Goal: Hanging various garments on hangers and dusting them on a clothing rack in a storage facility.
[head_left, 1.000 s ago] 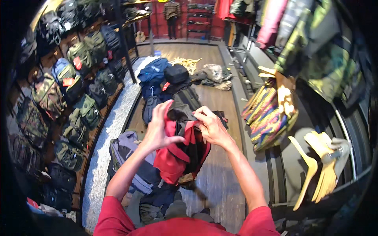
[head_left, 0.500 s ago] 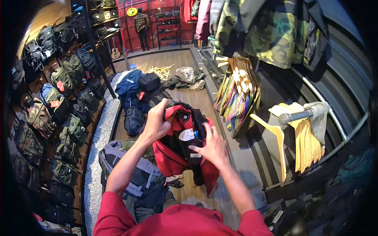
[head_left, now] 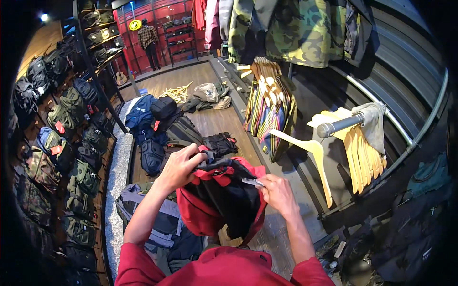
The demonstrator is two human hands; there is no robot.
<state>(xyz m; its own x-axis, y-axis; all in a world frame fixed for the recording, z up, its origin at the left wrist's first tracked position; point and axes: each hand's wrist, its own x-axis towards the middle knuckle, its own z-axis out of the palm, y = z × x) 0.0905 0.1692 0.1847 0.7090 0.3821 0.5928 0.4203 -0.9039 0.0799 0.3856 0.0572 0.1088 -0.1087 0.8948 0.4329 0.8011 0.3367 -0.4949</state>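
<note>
Right hand (head_left: 279,194), spread a half-second ago, is now pinching a pale tag (head_left: 252,182), apparently leaving left hand (head_left: 179,168), fingers pinching the upper edge, mainly supporting the red-black jacket (head_left: 217,198) above the wooden floor (head_left: 212,118), toward its right edge.

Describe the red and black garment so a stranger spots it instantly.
Find the wooden floor, then the grey and navy backpack lying at near left. Just right of that, the red and black garment hangs bunched between the person's left hand and right hand. Unlike the red shirt the person wears, it shows a black inside.
</note>
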